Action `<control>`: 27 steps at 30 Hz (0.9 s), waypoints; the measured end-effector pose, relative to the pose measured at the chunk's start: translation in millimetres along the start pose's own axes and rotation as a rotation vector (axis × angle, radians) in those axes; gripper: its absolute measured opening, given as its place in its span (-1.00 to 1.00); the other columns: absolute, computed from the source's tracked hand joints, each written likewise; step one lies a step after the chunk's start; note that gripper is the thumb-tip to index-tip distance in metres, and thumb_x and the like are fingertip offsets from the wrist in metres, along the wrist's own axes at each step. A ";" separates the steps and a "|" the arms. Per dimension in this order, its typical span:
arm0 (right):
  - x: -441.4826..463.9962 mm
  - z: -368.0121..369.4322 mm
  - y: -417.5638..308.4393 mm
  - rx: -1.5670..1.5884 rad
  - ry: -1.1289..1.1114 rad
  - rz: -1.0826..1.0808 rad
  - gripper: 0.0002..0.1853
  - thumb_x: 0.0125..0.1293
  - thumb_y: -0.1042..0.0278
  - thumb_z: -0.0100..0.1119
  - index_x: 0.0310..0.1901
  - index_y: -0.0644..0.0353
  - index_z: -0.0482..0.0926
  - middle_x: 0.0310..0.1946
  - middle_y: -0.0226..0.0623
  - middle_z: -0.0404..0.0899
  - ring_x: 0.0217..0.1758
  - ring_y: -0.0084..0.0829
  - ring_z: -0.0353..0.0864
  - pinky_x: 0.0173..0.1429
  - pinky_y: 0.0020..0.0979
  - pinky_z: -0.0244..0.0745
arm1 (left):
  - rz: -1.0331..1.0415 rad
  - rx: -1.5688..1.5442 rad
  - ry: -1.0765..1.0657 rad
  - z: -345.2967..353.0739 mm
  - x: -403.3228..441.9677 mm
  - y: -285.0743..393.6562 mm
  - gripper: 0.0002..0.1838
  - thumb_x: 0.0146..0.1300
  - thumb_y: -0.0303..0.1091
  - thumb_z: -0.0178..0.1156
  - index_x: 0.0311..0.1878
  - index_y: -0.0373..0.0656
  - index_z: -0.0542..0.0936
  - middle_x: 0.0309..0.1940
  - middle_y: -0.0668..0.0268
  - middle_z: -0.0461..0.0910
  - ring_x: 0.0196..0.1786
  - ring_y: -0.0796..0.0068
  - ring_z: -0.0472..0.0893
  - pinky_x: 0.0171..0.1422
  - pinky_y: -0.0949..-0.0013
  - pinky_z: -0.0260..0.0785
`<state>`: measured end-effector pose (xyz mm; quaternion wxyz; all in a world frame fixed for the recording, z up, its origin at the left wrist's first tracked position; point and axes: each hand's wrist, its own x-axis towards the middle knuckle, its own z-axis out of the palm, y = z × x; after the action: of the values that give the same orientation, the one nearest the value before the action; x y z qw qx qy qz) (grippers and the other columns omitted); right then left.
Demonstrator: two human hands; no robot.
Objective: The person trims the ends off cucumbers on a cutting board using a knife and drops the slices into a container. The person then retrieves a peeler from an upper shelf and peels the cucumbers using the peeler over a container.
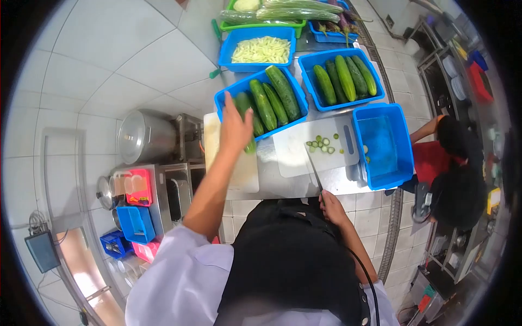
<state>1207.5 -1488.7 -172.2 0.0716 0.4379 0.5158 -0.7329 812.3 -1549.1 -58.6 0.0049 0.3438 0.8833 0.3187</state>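
My left hand (pixel 237 127) is wrapped round a cucumber (pixel 250 147) at the near left edge of a blue bin. The cucumber's lower end sticks out past the rim, over the boards. Several more cucumbers (pixel 280 92) lie side by side in that blue bin (pixel 298 87). In my right hand (pixel 333 207) is a knife (pixel 314 171), its blade pointing away from me over a white cutting board (pixel 291 155). Cut cucumber slices (pixel 324 142) are scattered on the board, right of the blade tip.
A second blue bin (pixel 340 107) holds cucumbers; another (pixel 380 179) has a few slices inside. Pale cut strips (pixel 261 51) fill a bin behind, near eggplants (pixel 345 24). Another board (pixel 239 176) lies at left. A person (pixel 454 168) works at right. A large pot (pixel 133 138) stands left.
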 end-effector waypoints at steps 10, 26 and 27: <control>-26.8 11.1 -10.3 -0.286 0.068 -0.127 -0.45 0.71 -0.11 -0.11 -0.11 0.30 0.58 -0.36 -0.18 0.62 -0.24 -0.31 0.62 -0.05 -0.23 0.53 | 0.030 0.745 -0.403 25.5 34.3 -25.1 -0.24 0.29 0.00 0.46 0.52 0.06 0.47 0.41 -0.08 0.28 0.13 -0.22 0.66 0.19 -0.04 0.59; -39.7 2.0 13.4 -0.282 0.101 -0.228 -0.42 0.72 -0.16 -0.14 -0.07 0.30 0.58 -0.23 -0.03 0.68 -0.08 -0.13 0.69 0.11 -0.13 0.52 | -0.478 -0.573 -0.621 288.3 147.1 169.4 -0.39 0.34 0.15 0.46 0.03 -0.31 0.67 -0.19 0.22 0.69 -0.19 0.31 0.72 -0.13 0.28 0.73; -42.1 0.6 13.8 -0.247 0.100 -0.215 -0.42 0.72 -0.16 -0.13 -0.08 0.29 0.59 -0.23 -0.04 0.68 -0.08 -0.15 0.70 0.11 -0.14 0.52 | -0.530 -0.607 -0.600 279.1 148.6 170.2 -0.42 0.32 0.09 0.49 0.01 -0.31 0.66 -0.15 0.25 0.67 -0.22 0.34 0.69 -0.16 0.30 0.70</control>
<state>1240.4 -1510.1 -151.6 0.0203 0.4042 0.6485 -0.6447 865.2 -1206.8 -153.2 0.4394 0.1671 0.7672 0.4362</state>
